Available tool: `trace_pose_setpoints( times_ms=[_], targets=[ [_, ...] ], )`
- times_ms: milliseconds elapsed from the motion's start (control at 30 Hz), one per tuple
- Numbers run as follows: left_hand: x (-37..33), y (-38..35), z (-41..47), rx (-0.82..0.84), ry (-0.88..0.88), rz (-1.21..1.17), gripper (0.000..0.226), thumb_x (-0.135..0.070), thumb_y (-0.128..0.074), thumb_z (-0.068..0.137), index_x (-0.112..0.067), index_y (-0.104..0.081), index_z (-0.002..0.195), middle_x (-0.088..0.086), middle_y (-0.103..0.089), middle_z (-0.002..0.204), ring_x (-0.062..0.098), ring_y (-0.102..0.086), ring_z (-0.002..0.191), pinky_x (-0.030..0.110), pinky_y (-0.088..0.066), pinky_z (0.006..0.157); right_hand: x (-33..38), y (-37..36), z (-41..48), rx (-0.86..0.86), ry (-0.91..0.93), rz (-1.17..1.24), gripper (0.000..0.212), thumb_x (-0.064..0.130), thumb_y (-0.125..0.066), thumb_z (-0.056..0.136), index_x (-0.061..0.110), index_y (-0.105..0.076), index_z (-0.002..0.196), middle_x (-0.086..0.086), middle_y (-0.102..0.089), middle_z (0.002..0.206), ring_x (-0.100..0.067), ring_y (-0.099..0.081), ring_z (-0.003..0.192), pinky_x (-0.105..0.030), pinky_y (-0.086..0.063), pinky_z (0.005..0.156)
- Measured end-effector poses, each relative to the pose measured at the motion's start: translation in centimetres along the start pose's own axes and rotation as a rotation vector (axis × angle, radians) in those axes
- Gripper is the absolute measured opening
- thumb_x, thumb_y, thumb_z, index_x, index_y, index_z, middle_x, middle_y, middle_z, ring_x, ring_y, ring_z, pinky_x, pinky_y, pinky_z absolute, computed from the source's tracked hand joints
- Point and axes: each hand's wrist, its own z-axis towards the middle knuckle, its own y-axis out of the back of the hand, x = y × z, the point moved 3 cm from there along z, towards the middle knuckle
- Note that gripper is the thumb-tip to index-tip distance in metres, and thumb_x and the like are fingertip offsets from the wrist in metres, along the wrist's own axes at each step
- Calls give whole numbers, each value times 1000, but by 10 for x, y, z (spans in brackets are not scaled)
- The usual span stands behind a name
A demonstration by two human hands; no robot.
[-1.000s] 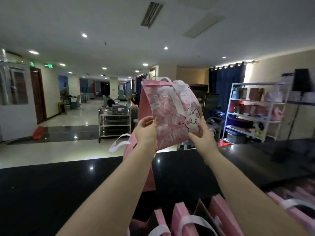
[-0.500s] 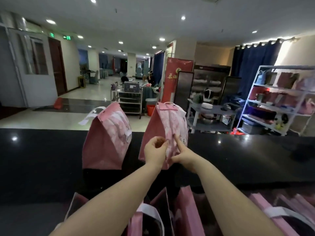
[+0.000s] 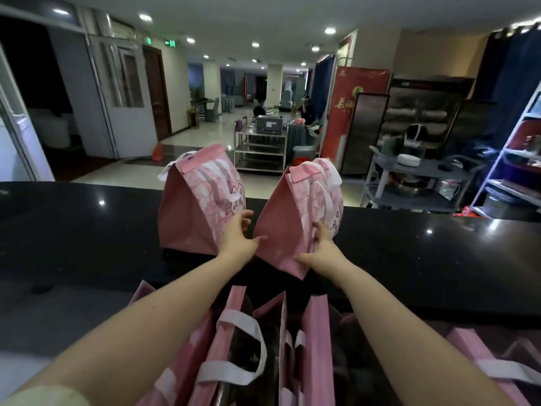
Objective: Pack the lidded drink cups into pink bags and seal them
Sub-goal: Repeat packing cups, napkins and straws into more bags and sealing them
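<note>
Pink bag (image 3: 278,227) stands sealed on the black tabletop (image 3: 87,230) just beside a second bag (image 3: 184,218) — both arms stretched forward, right hand (image 3: 320,250) gripping its near corner, left hand (image 3: 235,235) open with spread fingers, thumb touching its side.

Dim, ceiling spotlights, perhaps slight blur

The black countertop (image 3: 87,230) gleams, polished and glossy, throwing back bright glints. The left pink bag (image 3: 187,221) and right pink bag (image 3: 281,232) look matt and cloth-like. White handle straps (image 3: 231,373) look like soft fabric. The steel trolley (image 3: 260,153) behind shines.
</note>
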Motion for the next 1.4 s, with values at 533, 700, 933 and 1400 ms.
trace_pose_setpoints(
  times_ms=[533,700,933,1400],
  targets=[
    [20,58,-27,-209,-82,382,13,-21,-64,84,-29,-67,94,-15,-66,86,10,-61,82,29,-50,72,17,-54,28,-93,108,-102,31,15,-66,75,18,-51,102,-2,-64,91,-22,-64,82,-36,-54,72],
    [26,69,-17,-269,21,362,19,-15,-60,83,-25,-70,96,-7,-71,96,16,-64,90,28,-49,75,26,-65,37,-123,83,-136,31,14,-66,76,14,-51,104,-3,-62,88,-24,-62,81,-34,-53,70],
    [34,67,-3,-319,136,133,29,-16,-76,76,-15,-58,99,-1,-65,96,20,-62,89,33,-52,82,29,-67,43,-105,75,-156,29,11,-63,76,16,-51,102,-4,-62,90,-23,-62,78,-31,-50,65],
    [37,58,6,-206,73,138,23,-20,-74,79,-19,-60,97,-6,-66,91,16,-63,87,32,-52,80,27,-51,39,-276,174,-43,40,16,-70,80,21,-52,116,4,-57,104,-12,-57,88,-25,-44,71]
  ],
)
